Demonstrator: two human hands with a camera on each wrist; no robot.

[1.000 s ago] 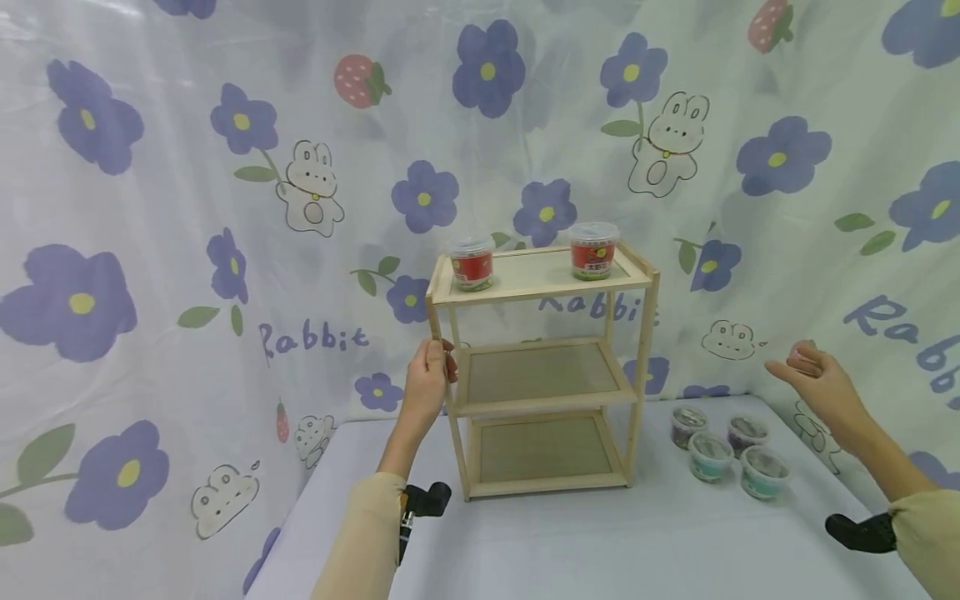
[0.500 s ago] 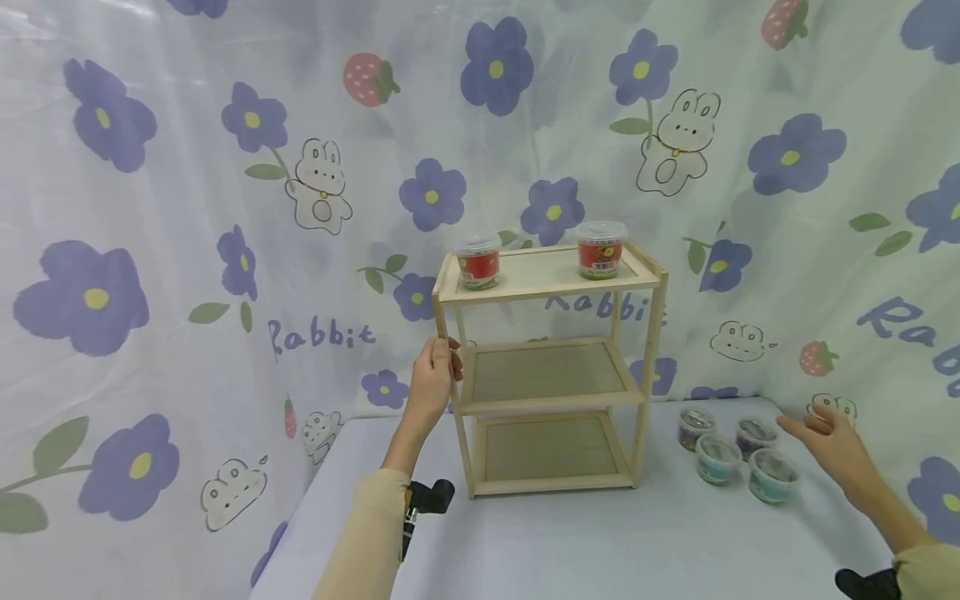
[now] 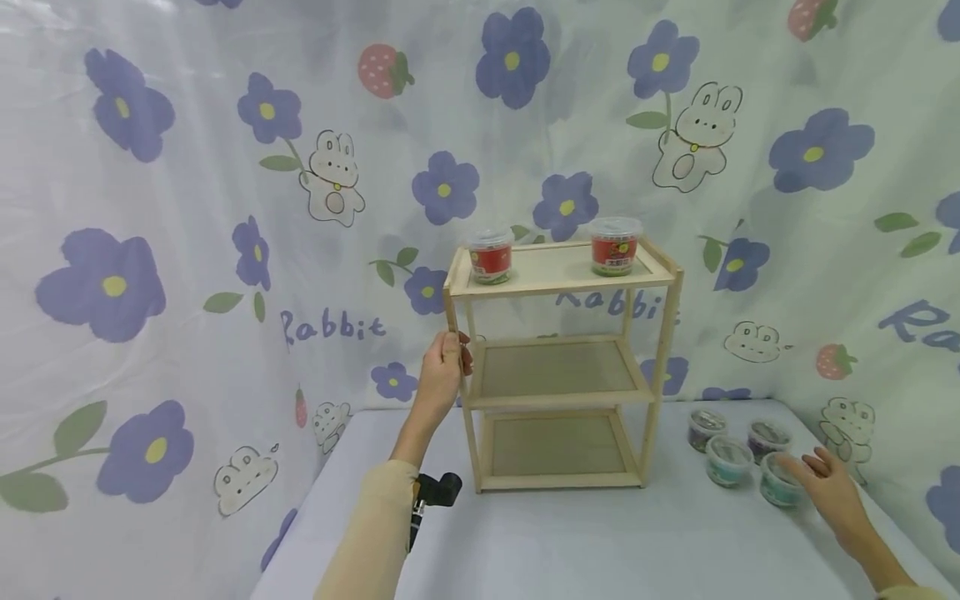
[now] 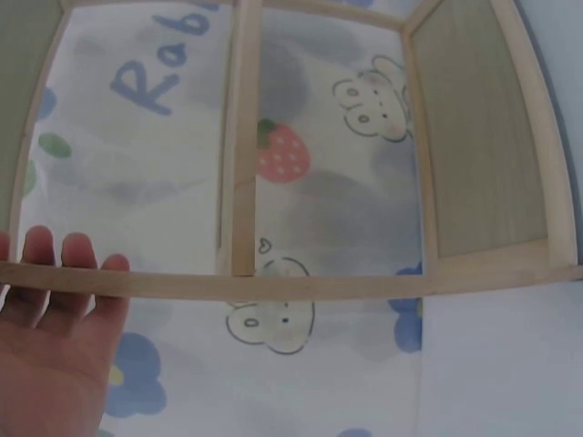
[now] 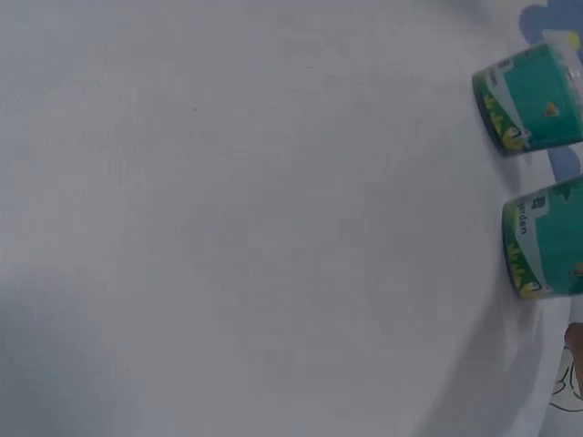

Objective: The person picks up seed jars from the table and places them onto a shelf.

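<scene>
Reaching low, the right hand (image 3: pixel 828 492) rests loose, fingers spread, touching the nearest teal cup (image 3: pixel 777 483) on the table (image 3: pixel 600 542). Further back, the left hand (image 3: pixel 442 375) clasps the wooden shelf's (image 3: pixel 562 367) front-left post, two red cups (image 3: pixel 613 246) up top.

Right hand (image 3: pixel 825 493) drops from up by the curtain, sweeping down to the table, and now its fingers land on the nearest teal cup (image 3: pixel 778 483) in the cluster; a second ago it hung in the air, well above those cups
</scene>
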